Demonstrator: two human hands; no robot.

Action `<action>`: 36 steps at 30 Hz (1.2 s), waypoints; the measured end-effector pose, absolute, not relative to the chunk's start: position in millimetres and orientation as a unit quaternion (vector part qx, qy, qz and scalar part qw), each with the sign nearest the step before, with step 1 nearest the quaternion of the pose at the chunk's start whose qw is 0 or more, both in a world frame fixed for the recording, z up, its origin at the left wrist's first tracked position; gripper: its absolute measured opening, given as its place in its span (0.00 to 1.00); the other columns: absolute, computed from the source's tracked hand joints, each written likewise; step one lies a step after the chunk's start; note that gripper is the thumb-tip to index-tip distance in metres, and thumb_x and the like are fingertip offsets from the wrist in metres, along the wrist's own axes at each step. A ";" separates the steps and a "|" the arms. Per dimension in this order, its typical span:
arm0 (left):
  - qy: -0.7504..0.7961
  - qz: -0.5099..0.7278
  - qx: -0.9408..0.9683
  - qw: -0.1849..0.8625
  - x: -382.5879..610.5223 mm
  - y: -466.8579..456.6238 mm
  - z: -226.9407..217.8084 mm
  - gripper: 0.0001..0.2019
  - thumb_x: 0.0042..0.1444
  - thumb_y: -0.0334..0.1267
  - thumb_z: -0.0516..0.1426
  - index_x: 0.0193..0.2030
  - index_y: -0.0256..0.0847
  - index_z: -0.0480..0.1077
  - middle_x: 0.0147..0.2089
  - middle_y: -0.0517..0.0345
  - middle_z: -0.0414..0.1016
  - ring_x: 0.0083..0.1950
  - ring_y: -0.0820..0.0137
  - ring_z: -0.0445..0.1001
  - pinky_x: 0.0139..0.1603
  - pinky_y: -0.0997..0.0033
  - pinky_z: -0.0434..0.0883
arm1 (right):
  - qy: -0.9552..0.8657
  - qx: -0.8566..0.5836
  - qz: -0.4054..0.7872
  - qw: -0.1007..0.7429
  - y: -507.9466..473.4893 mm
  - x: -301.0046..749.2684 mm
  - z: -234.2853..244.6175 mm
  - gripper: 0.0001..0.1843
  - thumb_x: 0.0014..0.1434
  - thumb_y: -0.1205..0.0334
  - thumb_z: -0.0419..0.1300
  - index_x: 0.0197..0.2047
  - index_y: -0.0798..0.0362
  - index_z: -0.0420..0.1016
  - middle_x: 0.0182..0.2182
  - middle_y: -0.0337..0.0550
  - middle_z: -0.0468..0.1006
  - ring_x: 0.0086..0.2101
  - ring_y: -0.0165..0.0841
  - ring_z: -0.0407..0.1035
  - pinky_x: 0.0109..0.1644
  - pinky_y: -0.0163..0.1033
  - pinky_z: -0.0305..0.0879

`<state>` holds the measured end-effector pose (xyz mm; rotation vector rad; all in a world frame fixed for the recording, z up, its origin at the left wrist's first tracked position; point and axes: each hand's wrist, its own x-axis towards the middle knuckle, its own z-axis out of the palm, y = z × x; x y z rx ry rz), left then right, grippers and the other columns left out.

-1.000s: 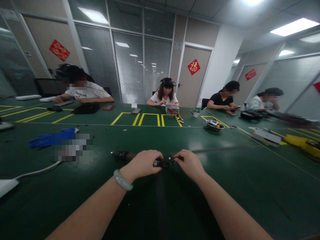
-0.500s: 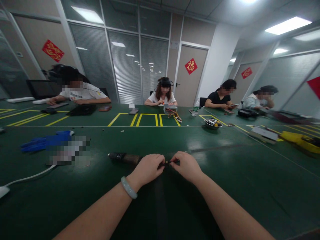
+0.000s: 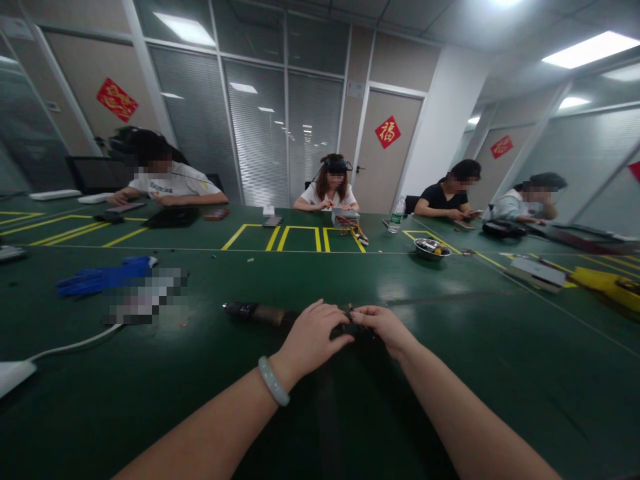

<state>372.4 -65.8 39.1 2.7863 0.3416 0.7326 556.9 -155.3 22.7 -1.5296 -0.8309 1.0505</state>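
A dark rod-shaped tool lies flat on the green table, its free end pointing left. My left hand, with a pale bangle at the wrist, is curled over the tool's right end. My right hand meets it from the right, fingertips pinched on a small dark part at that same end. What exactly the fingers hold is hidden under both hands.
Blue gloves and a white cable lie to the left. A metal bowl and a yellow object sit to the right. Several people are seated along the far side, near a water bottle.
My left hand slid right along the tool and now covers its end. My right hand stayed on the end. The small yellow tip seen between the hands is now hidden.
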 end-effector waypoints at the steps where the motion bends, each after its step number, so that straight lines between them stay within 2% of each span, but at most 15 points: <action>1: 0.129 0.258 0.950 0.121 373.3 -65.9 38.3 0.13 0.58 0.47 0.60 0.47 0.46 0.70 0.50 0.58 0.74 0.55 0.63 0.69 0.66 0.51 0.54 | -0.350 -0.640 0.439 0.525 -155.6 556.1 22.7 0.23 0.41 0.47 0.70 0.36 0.55 0.77 0.28 0.39 0.77 0.28 0.29 0.68 0.35 0.36 0.63; 6: 0.146 0.264 0.945 0.124 374.8 -62.7 35.8 0.10 0.59 0.45 0.58 0.45 0.46 0.70 0.49 0.59 0.75 0.55 0.65 0.69 0.66 0.53 0.55 | -0.387 -0.644 0.429 0.501 -156.3 552.6 22.9 0.23 0.42 0.47 0.69 0.36 0.55 0.77 0.30 0.41 0.79 0.32 0.31 0.69 0.40 0.37 0.63; 10: 0.126 0.254 0.953 0.104 372.1 -59.8 38.0 0.05 0.61 0.40 0.56 0.42 0.46 0.70 0.48 0.59 0.74 0.54 0.65 0.69 0.65 0.51 0.55 | -0.440 -0.681 0.365 0.458 -155.2 549.4 23.9 0.19 0.47 0.48 0.66 0.35 0.55 0.77 0.31 0.39 0.79 0.33 0.31 0.70 0.39 0.36 0.62; 14: 0.141 0.193 0.967 0.087 362.5 -48.9 40.8 0.10 0.56 0.42 0.59 0.44 0.44 0.69 0.46 0.55 0.72 0.49 0.62 0.70 0.52 0.59 0.67 | -0.506 -0.755 0.230 0.348 -155.5 542.2 26.9 0.09 0.52 0.56 0.62 0.34 0.52 0.77 0.28 0.38 0.77 0.31 0.30 0.69 0.35 0.34 0.59; 17: 0.144 0.158 0.973 0.082 356.0 -39.8 41.5 0.10 0.56 0.42 0.59 0.44 0.45 0.68 0.45 0.55 0.71 0.47 0.62 0.70 0.47 0.63 0.68 | -0.537 -0.780 0.151 0.284 -158.2 535.3 31.9 0.05 0.53 0.58 0.61 0.32 0.49 0.77 0.28 0.36 0.76 0.29 0.29 0.67 0.32 0.34 0.57; 26: 0.108 0.172 0.976 0.084 364.1 -46.7 40.8 0.03 0.58 0.36 0.57 0.40 0.44 0.68 0.40 0.59 0.71 0.42 0.66 0.71 0.44 0.66 0.66 | -0.607 -0.766 0.028 0.209 -163.9 525.5 45.1 0.02 0.55 0.63 0.60 0.32 0.49 0.75 0.33 0.38 0.75 0.35 0.30 0.68 0.39 0.35 0.58; 36: 0.113 0.184 0.968 0.127 360.5 -42.1 38.5 0.05 0.57 0.36 0.58 0.40 0.42 0.68 0.40 0.59 0.71 0.40 0.68 0.70 0.41 0.68 0.66 | -0.627 -0.748 0.025 0.214 -163.5 525.9 38.9 0.02 0.54 0.62 0.62 0.32 0.49 0.76 0.31 0.36 0.74 0.32 0.29 0.67 0.36 0.34 0.58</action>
